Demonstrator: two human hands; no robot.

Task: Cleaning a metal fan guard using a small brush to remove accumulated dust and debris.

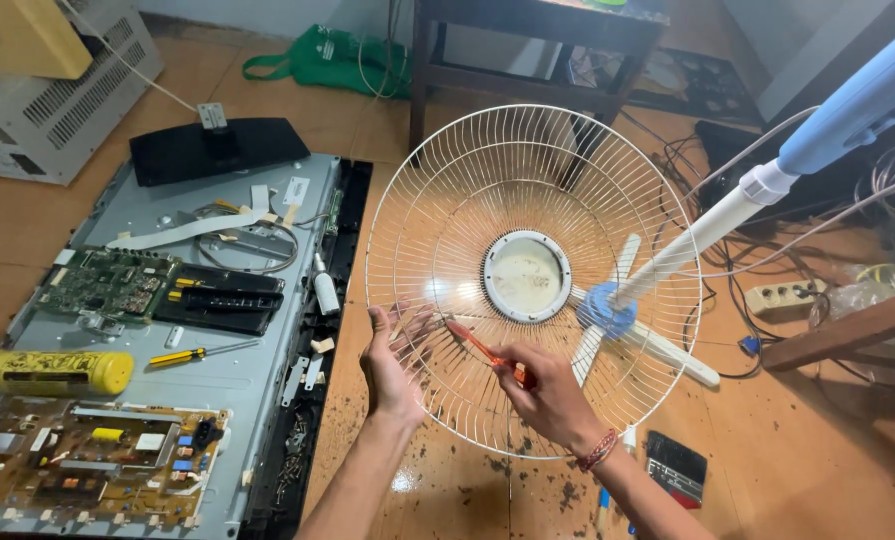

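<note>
Both forearms come up from the bottom edge, head view. Left hand point(392, 360) grips the lower left part of a white wire fan guard point(467, 180), fingers curled through the wires, palm toward the camera. Right hand point(552, 400) is closed around the red handle of a screwdriver point(482, 350), thumb on top, a red thread band at the wrist. Screwdriver shaft slants up and left, tip at the wires just beside the left fingers. Guard is held up tilted, facing the camera, round white centre cap point(525, 276) above both hands; cannot tell whether the tip touches a wire.

Through the guard: white and blue fan stand point(727, 215) lying across the floor, its cross base point(607, 310) behind the guard's right half. Dark debris is scattered on the brown floor point(767, 450) under the hands.

Left side: opened flat television chassis point(257, 370) holding circuit boards point(107, 280), ribbon cable, loose screws, a yellow-handled screwdriver point(182, 355) and a yellow can point(47, 372) lying on its side. Black television stand point(217, 148) at its top end. Power strip point(782, 297) and tangled cables lie at right.
</note>
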